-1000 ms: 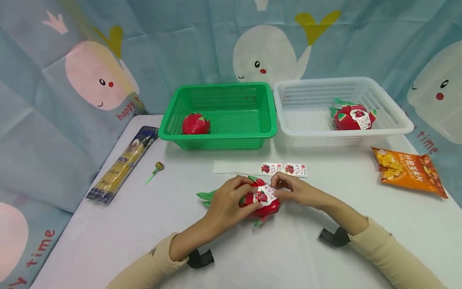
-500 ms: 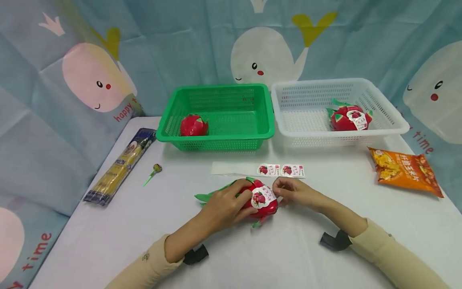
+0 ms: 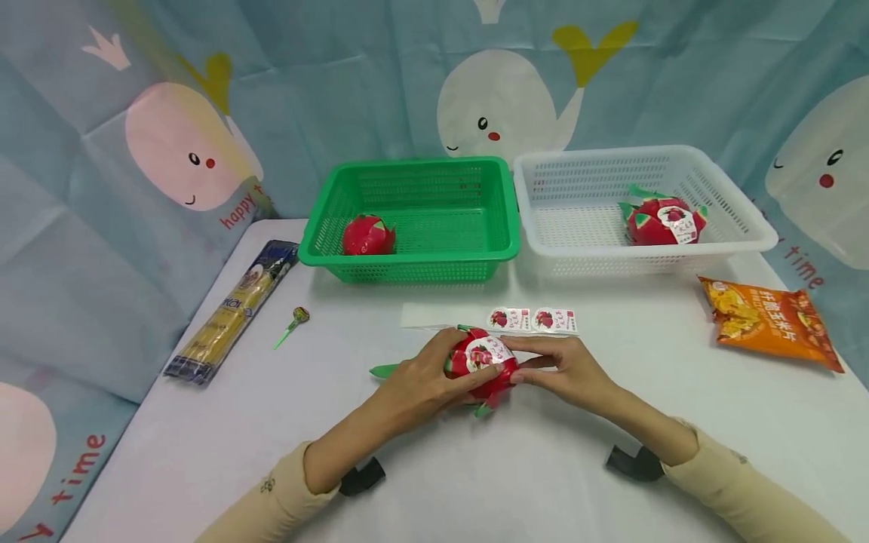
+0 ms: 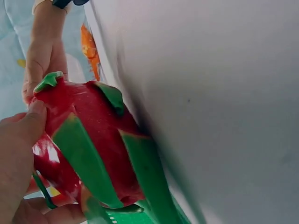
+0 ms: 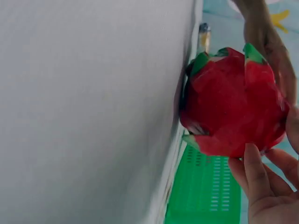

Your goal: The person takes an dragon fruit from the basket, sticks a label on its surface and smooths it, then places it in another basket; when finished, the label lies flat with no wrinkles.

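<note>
A red dragon fruit [image 3: 508,371] with green leaf tips lies on the table between both hands. On its upper face is a white round sticker [image 3: 485,351] printed with a dragon fruit. From the left side my left hand [image 3: 422,383] grips it, thumb along the near side and fingers over the far side. My right hand [image 3: 573,369] holds its right end between thumb and fingers. Long green leaves and smooth red skin of the dragon fruit [image 4: 105,135] fill the left wrist view. In the right wrist view, my right hand's fingers [image 5: 254,170] touch its end.
Behind the hands lies a strip with two more stickers [image 3: 529,320]. A green basket [image 3: 407,260] and a white basket [image 3: 652,249] each hold one dragon fruit. Pasta [image 3: 234,313] and a lollipop [image 3: 294,324] lie left, an orange snack bag [image 3: 770,320] right.
My right hand has gone from pinching at the sticker's right edge to holding the fruit's right end. The dragon fruit has tipped slightly, and my left thumb now reaches further along it.
</note>
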Demonstrator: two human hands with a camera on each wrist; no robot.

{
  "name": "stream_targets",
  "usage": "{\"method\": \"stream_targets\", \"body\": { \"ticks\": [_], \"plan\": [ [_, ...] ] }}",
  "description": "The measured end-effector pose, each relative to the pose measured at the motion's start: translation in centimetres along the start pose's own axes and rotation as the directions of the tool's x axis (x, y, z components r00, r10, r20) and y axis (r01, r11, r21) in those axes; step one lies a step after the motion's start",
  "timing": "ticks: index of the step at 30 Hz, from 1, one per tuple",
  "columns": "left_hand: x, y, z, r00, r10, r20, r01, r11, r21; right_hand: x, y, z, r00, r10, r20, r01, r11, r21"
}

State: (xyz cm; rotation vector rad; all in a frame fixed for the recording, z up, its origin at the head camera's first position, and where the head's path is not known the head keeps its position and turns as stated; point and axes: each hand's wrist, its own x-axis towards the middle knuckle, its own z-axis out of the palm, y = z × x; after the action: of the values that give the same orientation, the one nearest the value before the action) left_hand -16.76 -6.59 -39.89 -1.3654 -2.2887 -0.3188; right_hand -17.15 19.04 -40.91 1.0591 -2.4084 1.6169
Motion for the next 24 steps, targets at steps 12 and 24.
{"method": "stream_targets", "body": {
  "ticks": [12, 24],
  "plan": [
    [0.29, -0.11, -0.04, 1.0, -0.001, 0.001, 0.001, 0.999, 0.052, 0.11, -0.33, 0.09, 0.991, 0.011, 0.132, 0.01, 0.987, -0.158],
    [0.18, -0.1, -0.19, 0.999, -0.039, -0.002, 0.039, 0.999, 0.005, -0.67, -0.4, 0.09, 0.99, -0.137, -0.03, 0.111, 0.898, -0.427]
  ]
}}
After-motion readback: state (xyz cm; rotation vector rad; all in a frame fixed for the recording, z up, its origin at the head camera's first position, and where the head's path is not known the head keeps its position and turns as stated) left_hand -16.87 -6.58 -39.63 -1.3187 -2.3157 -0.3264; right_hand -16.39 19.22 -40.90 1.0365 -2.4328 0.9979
